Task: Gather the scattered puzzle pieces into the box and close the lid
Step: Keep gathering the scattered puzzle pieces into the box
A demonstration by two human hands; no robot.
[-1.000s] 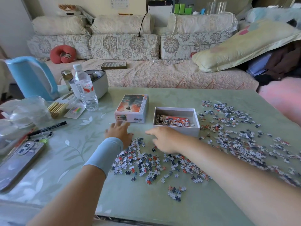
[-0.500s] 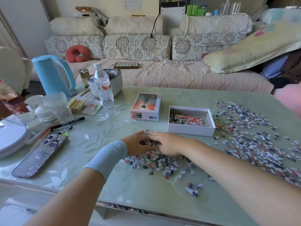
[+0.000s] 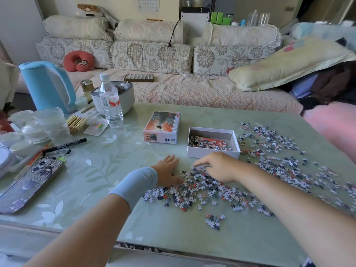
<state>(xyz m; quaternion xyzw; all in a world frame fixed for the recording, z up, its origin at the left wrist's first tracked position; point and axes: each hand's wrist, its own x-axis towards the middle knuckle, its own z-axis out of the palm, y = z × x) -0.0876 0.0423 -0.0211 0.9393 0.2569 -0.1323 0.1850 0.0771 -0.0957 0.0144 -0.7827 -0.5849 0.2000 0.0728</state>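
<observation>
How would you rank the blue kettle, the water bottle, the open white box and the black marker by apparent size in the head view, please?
1. blue kettle
2. open white box and water bottle, too alike to separate
3. black marker

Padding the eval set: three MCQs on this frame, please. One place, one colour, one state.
1. The lid lies: A) left of the box B) on it C) right of it
2. The kettle is: A) red B) blue C) green
3. The box is: A) shut B) open, empty C) open, with pieces inside

Key: 1A, the lid lies apart, off the box's left side; 2B, its body is light blue; 3C, pieces cover part of its floor.
</observation>
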